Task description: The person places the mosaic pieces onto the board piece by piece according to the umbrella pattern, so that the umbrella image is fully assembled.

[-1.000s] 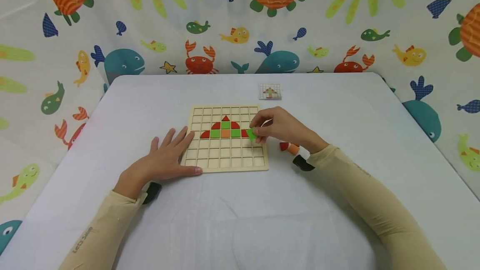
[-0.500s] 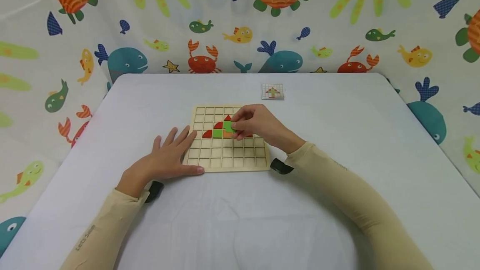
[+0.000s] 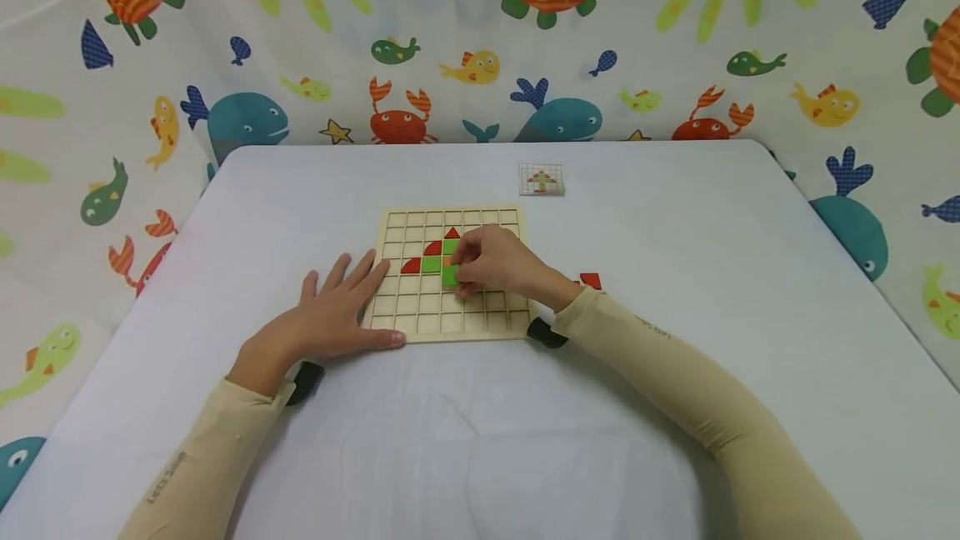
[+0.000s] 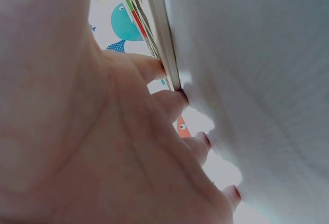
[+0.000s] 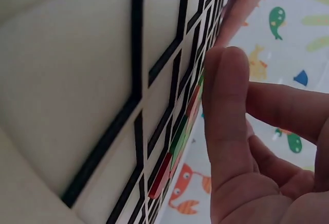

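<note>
A light wooden grid board point(image 3: 416, 307) lies on the white table. My left hand point(image 3: 318, 323) is spread at its left side, fingertips touching the edge and thumb by the near left corner. My right hand point(image 3: 491, 261) reaches over the board, pinching a green square tile point(image 3: 449, 276) just below the orange one. Left of that hand, a red triangle point(image 3: 452, 233), red quarter-rounds point(image 3: 432, 248) and a green tile point(image 3: 431, 264) sit in the grid. The hand covers the pattern's right half. In the right wrist view, thumb and finger hide the pinched tile.
Behind the board lies a small pattern card point(image 3: 542, 179) with a similar shape printed on it. Beside the right wrist is a red tile point(image 3: 590, 281), with another red bit partly hidden by the sleeve. A sea-animal curtain point(image 3: 480, 23) hangs past the table's far edge.
My right hand has carried the green tile leftward across the board from the right end of the row, then nearer to me, below the orange tile. The left hand has stayed put.
</note>
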`<state>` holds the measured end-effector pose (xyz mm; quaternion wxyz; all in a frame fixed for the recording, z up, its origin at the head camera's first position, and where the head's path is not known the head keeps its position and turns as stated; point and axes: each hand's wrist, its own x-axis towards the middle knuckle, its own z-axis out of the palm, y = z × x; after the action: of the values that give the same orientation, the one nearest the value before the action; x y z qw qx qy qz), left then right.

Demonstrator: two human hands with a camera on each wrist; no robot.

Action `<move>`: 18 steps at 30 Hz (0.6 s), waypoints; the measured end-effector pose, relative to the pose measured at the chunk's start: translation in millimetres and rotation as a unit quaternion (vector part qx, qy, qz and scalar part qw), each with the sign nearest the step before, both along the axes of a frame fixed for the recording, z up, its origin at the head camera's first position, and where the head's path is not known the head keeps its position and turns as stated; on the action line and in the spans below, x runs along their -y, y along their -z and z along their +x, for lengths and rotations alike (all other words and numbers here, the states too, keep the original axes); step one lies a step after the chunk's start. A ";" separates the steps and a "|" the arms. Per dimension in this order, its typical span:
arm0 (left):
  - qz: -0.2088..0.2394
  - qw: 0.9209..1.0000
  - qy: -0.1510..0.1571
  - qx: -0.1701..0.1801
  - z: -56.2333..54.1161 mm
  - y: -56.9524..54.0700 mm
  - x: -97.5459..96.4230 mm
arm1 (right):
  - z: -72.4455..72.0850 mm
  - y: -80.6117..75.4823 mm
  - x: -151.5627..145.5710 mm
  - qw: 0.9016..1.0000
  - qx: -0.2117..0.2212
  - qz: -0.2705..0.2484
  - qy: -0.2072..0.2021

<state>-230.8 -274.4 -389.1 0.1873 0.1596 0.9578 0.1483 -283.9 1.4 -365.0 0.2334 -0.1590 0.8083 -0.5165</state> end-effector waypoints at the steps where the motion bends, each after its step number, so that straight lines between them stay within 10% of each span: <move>1: 0.001 1.000 0.000 0.000 0.0 0.2 0.1 | -0.1 0.2 -0.1 1.000 -0.007 0.007 -0.001; 18: -0.002 1.000 -0.003 0.005 -1.5 -2.5 -1.7 | -3.8 5.9 -1.7 0.998 -0.023 0.041 -0.034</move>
<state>-232.3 -272.8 -386.6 0.1919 0.1554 0.9577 0.1478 -287.6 3.1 -371.0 0.2387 -0.1887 0.8281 -0.4709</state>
